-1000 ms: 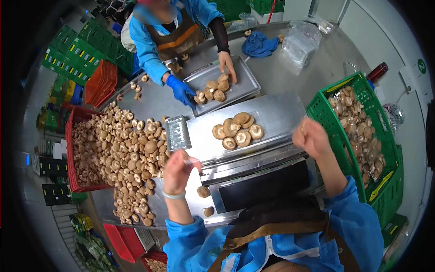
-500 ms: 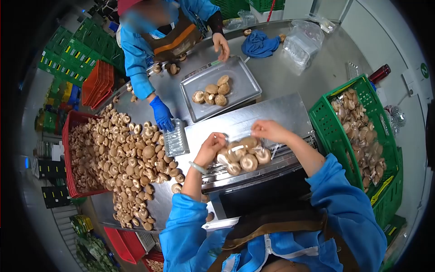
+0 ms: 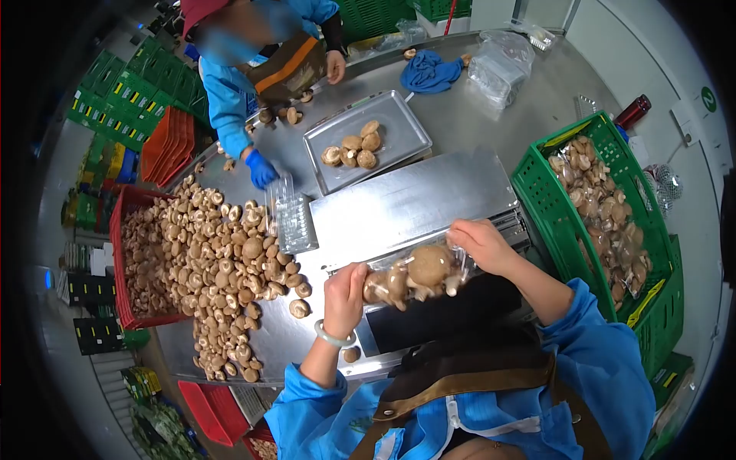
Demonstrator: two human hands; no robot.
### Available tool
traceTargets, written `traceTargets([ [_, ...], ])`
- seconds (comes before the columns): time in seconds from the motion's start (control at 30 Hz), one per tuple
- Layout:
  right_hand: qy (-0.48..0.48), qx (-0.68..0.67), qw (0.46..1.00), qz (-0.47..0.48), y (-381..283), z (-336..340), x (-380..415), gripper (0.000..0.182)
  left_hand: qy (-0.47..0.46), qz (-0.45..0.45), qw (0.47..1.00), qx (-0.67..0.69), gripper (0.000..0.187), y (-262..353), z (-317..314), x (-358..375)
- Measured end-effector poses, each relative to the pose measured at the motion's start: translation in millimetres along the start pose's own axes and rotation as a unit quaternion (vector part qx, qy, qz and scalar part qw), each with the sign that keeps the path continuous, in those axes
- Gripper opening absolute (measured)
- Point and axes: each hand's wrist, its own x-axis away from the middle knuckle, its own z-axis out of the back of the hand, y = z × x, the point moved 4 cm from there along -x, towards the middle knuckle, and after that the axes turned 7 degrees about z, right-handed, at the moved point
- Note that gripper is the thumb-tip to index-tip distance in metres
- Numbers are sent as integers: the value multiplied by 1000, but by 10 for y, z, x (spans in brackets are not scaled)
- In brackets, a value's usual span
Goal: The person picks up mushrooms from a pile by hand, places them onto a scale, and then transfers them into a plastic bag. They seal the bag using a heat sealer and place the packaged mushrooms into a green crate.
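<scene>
Between my hands is a clear plastic pack of brown shiitake mushrooms (image 3: 426,268), held up over the front edge of a steel wrapping table (image 3: 406,195). My left hand (image 3: 345,297), with a pale bangle at the wrist, grips its left end, thumb on top. At the right end, my right hand (image 3: 481,245) pinches the clear film, fingers closed. The mushrooms bulge under the plastic, some caps up and some stems showing. Any tray beneath them is hard to make out.
Loose mushrooms (image 3: 222,268) spill from a red crate (image 3: 126,230) on the left. Ahead lies a metal scale tray (image 3: 406,126) with several mushrooms. A green crate (image 3: 537,180) of packs stands right. A co-worker's blue-gloved hand (image 3: 262,170) holds clear punnets (image 3: 295,222).
My hands have gripped the pack's ends and brought it closer to me, tilting it. The co-worker's gloved hand has lifted a clear punnet, and their bare hand has drawn back from the scale.
</scene>
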Motion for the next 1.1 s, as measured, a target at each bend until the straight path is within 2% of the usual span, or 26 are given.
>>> traceTargets([
  [0.03,-11,-18,1000,-11,-61,15,111,32,-32,47,998,2,32,52,24,149],
  [0.1,-29,-53,998,-32,-173,-14,389,31,-48,155,982,94,34,-60,-55,480],
  [0.13,-30,-99,994,-43,-71,-98,553,32,-53,197,972,115,37,-230,-134,630],
  [0.17,-41,-78,994,-71,53,-172,702,37,-63,226,958,164,38,-337,-235,730],
  [0.23,-93,-52,985,-139,224,-311,912,38,-62,222,965,125,40,-868,-536,906],
  [0.27,-73,84,992,-58,478,-437,1040,39,-63,190,978,51,41,-965,-640,942],
  [0.3,-64,127,988,-66,668,-539,1108,40,-45,145,988,-32,41,-1087,-744,970],
  [0.37,-51,211,972,-89,949,-703,1292,41,-18,98,993,-71,42,-1211,-944,993],
  [0.43,-49,178,974,-133,1204,-732,1415,41,-23,108,982,-156,36,-1451,-1097,1058],
  [0.5,-28,103,973,-207,1210,-622,1490,37,64,96,984,-137,29,-1366,-1080,1112],
  [0.53,27,76,973,-218,1240,-572,1567,29,109,86,986,-96,22,-1362,-1045,1174],
  [0.57,47,-42,964,-259,1257,-547,1635,22,114,134,983,-57,13,-1528,-1022,1296],
  [0.63,80,-12,979,-189,1266,-529,1717,20,144,109,978,101,10,-1738,-1096,1502],
  [0.73,120,-53,981,-142,1329,-781,1760,17,131,212,936,249,15,-1742,-1266,1688],
  [0.83,216,-131,952,-174,1146,-523,1910,14,199,152,962,110,18,-1615,-1004,1559],
  [0.87,241,-123,945,-181,1079,-369,2053,12,183,141,962,148,21,-1583,-922,1503],
  [0.97,306,-27,930,-204,775,-28,2531,10,133,111,985,0,16,-1305,-848,1393],
  [1.03,332,65,916,-217,904,-61,2889,9,108,16,987,-120,12,-1314,-1082,1319],
  [1.1,365,130,893,-230,1176,-259,3161,8,68,-73,965,-241,15,-1322,-1311,1244],
])
